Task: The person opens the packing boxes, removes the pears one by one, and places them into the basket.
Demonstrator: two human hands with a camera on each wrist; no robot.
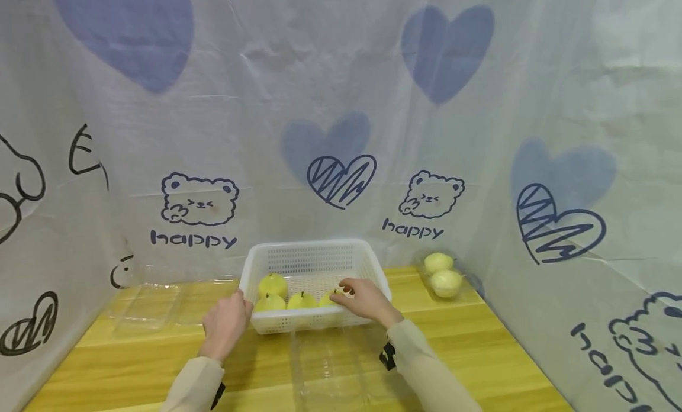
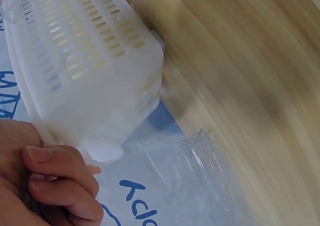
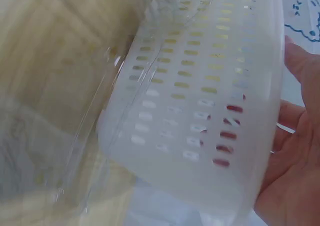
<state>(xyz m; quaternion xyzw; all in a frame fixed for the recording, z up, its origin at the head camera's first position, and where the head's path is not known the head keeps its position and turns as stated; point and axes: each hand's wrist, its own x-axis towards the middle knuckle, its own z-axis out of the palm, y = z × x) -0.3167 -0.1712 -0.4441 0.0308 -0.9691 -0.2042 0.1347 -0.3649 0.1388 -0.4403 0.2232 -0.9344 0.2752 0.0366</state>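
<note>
Smooth plastic basket (image 1: 282,325), glossy clear plastic trays (image 1: 327,370), wood-grained tabletop (image 1: 474,356), creased, plastic-looking backdrop (image 1: 250,134)

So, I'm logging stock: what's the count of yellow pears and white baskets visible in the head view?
White basket: 1
Yellow pears: 6 (4 in the basket, 2 outside it)
Total: 7 visible

the basket (image 1: 311,260) is white, the pears (image 1: 302,301) yellow, the table (image 1: 463,347) wood-grained yellow, the curtain (image 1: 256,122) blue-hearted.
</note>
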